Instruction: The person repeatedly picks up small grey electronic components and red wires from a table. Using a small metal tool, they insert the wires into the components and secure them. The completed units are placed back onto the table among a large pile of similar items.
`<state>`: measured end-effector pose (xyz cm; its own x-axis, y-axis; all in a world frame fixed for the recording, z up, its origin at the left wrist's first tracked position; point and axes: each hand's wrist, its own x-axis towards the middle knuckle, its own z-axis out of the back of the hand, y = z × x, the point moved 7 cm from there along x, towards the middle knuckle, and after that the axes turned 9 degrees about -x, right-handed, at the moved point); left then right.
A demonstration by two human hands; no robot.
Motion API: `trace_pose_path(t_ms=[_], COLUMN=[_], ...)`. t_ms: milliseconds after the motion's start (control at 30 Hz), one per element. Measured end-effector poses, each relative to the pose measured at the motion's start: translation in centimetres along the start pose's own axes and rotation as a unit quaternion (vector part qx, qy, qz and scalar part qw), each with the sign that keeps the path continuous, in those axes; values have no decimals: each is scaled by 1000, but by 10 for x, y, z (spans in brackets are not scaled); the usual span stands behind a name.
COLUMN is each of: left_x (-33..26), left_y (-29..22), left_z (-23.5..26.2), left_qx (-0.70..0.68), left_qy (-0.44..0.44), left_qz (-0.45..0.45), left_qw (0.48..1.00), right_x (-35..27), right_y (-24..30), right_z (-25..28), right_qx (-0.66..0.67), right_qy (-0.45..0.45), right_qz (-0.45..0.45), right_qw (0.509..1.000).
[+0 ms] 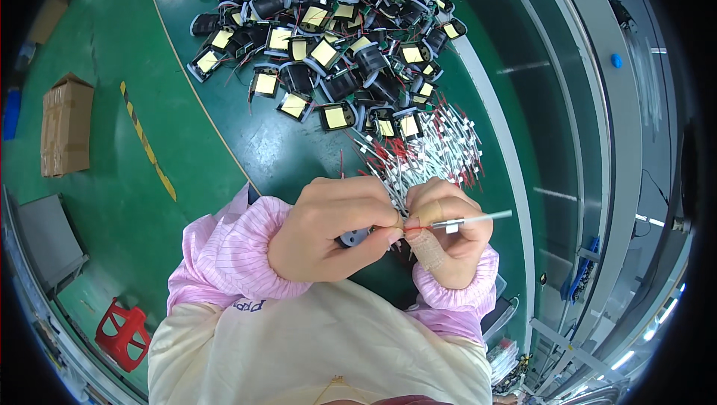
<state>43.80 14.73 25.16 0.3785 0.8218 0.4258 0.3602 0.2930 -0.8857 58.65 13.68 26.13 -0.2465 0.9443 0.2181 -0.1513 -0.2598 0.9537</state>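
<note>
My left hand [336, 226] is closed in a pinch, its fingertips meeting those of my right hand in front of my body. Between them runs a thin red wire [420, 228]; its end at the left fingertips is too small to make out. My right hand [452, 237], with tape around the thumb and a finger, grips the same lead, whose white sleeve [485, 217] sticks out to the right. A small white tag [452, 229] hangs on it. Beneath the left fingers, a grey round part [352, 238] shows partly; the hand covers the rest.
Just beyond my hands lies a heap of white and red wire leads [441, 147]. Farther off, many black casings with yellow pads [325, 54] are piled on the green table [276, 147]. A cardboard box [67, 127] and a red stool [123, 334] stand at left.
</note>
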Motion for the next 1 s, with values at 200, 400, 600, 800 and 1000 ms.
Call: trace_pose_path(t_ms=[200, 400, 600, 800, 1000], left_x=[3, 1, 2, 0, -1], left_y=[6, 10, 9, 10, 7], left_z=[-5, -5, -7, -5, -2], left_qx=[17, -1, -19, -37, -29], left_qy=[0, 11, -1, -28, -19], left_qz=[-3, 47, 42, 47, 57], left_qw=[1000, 999, 999, 998, 998], right_x=[-1, -3, -5, -5, -5], right_y=[-6, -6, -5, -4, -3], right_z=[7, 14, 14, 11, 10], right_qx=[-3, -27, -18, -15, -32], right_qy=[10, -20, -39, -45, -51], right_qz=[-38, -20, 3, 3, 7], right_qw=[999, 999, 999, 999, 998])
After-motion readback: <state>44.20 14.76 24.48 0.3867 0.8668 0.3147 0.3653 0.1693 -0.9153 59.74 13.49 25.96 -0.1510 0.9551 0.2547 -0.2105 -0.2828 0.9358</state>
